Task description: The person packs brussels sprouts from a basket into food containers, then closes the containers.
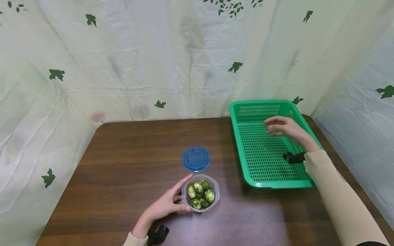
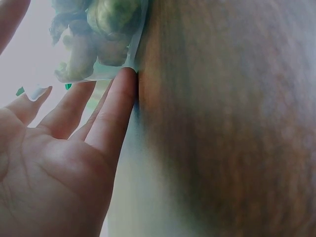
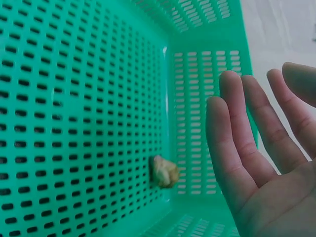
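A clear plastic tub (image 1: 216, 198) holding several Brussels sprouts (image 1: 198, 189) stands on the table. My left hand (image 1: 167, 201) reaches around its left side, thumb at the near edge and index finger at the far edge. The left wrist view shows the fingers (image 2: 116, 111) mostly straight, with one fingertip at the tub's base. Over the green basket (image 1: 241, 150) hovers my right hand (image 1: 284, 128), its fingers loosely extended and holding nothing. In the right wrist view, a small pale, brownish lump (image 3: 165, 172) lies on the basket floor; its kind is unclear.
Just behind the tub, a blue lid (image 1: 196, 159) lies flat on the brown wooden table (image 1: 138, 153). The basket takes up the table's back right. Pale curtains (image 1: 138, 68) with green leaf prints hang behind and at both sides.
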`<state>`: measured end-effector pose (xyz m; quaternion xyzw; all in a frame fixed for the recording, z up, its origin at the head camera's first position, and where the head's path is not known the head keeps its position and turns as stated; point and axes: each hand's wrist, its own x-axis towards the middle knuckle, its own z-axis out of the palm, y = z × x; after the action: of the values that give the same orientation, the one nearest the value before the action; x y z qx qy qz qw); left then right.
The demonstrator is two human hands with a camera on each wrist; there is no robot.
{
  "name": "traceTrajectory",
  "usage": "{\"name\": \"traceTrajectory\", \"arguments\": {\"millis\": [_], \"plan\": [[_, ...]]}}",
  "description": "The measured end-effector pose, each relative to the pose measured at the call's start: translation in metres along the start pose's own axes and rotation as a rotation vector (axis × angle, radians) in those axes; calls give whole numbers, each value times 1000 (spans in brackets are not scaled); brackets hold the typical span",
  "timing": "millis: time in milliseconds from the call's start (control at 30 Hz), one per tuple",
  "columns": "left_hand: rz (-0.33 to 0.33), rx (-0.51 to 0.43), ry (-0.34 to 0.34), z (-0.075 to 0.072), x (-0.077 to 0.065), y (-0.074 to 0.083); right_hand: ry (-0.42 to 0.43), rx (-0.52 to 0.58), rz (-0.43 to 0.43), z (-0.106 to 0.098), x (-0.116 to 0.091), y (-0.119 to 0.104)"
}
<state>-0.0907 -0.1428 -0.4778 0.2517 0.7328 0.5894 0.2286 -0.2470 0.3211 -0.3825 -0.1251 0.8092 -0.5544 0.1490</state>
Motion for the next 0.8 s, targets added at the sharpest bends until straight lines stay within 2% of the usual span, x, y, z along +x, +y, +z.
{"name": "traceTrajectory", "arguments": {"millis": [267, 800], "plan": [[3, -2, 1, 0, 0, 0, 53, -7, 53, -8, 4, 10], [-10, 7, 4, -1, 0, 0, 29, -23, 185, -15, 18, 23]]}}
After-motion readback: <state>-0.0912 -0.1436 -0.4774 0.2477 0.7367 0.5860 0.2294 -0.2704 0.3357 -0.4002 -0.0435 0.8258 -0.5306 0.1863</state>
